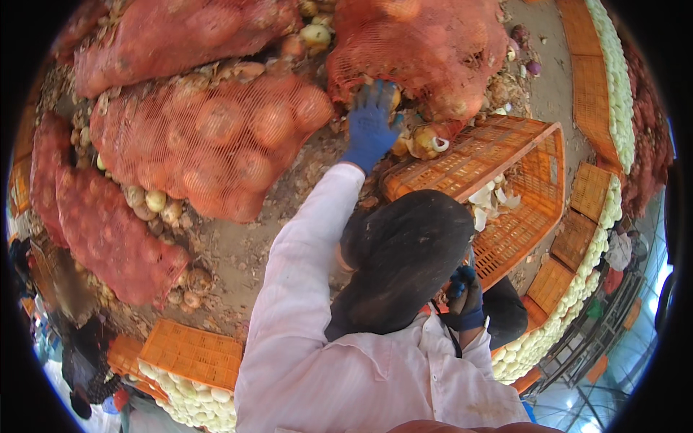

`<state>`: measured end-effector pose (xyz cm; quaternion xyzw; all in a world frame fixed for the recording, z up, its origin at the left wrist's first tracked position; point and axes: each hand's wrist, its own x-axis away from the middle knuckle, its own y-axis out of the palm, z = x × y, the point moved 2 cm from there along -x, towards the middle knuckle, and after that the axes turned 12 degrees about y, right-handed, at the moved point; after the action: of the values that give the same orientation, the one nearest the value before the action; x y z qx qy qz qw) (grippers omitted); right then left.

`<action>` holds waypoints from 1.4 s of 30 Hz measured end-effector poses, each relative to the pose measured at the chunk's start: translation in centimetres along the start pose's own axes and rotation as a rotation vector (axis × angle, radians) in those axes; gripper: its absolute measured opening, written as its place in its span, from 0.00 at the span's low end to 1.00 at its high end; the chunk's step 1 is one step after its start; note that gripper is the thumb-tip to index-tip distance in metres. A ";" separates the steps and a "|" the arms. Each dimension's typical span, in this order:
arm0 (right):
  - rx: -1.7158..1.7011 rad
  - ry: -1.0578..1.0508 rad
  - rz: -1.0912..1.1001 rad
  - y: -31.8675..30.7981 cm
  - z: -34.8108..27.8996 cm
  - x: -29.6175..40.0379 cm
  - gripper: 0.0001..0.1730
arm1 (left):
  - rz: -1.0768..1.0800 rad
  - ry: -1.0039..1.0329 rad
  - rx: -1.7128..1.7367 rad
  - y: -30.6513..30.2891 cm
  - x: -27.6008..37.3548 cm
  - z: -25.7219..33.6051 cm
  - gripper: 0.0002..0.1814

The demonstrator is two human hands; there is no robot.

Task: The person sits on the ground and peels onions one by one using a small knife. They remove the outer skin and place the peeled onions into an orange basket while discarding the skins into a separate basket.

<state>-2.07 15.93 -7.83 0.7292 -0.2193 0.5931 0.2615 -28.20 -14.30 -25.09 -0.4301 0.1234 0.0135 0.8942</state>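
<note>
My left hand (pixel 372 122), in a blue glove with a dirty palm coating, reaches out to the opening of a red mesh sack of onions (pixel 417 54). Its fingers lie on a yellow-brown onion (pixel 397 99), which shows past the fingertips; how firmly they grip it is not clear. Close to my body, beside my dark-trousered knee, my gloved right hand (pixel 465 299) is curled around a thin-bladed tool (pixel 471 255), whose handle is hidden. Right of my knee an orange plastic crate (pixel 506 157) lies tilted, with white onion pieces and peelings (pixel 490 201) inside.
Another mesh sack of large onions (pixel 216 135) lies left of my arm, with more sacks (pixel 119 238) beyond. Loose onions (pixel 156 201) and dry skins litter the ground. Crates of peeled onions (pixel 189 354) stand at lower left and along the right. People (pixel 86 357) are at the rim.
</note>
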 end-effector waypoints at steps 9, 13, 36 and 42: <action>0.003 -0.046 0.013 -0.6 0.0 -0.6 0.23 | -0.368 -0.152 -0.089 2.4 -6.7 -2.8 0.44; 0.031 -0.104 -0.012 -1.3 0.4 -1.1 0.25 | -0.420 -0.172 0.148 -1.0 -3.3 -2.1 0.45; 0.149 -0.849 -0.623 6.0 -4.6 12.3 0.40 | -0.175 -0.147 1.398 -17.9 9.0 31.0 0.35; -0.329 -0.375 -0.781 -2.2 -1.5 12.5 0.33 | -0.439 0.104 1.318 -15.8 11.2 35.4 0.47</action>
<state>0.69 18.44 4.40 0.8009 -0.0629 0.2653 0.5331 -7.93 2.20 5.62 0.1874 0.0590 -0.2659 0.9438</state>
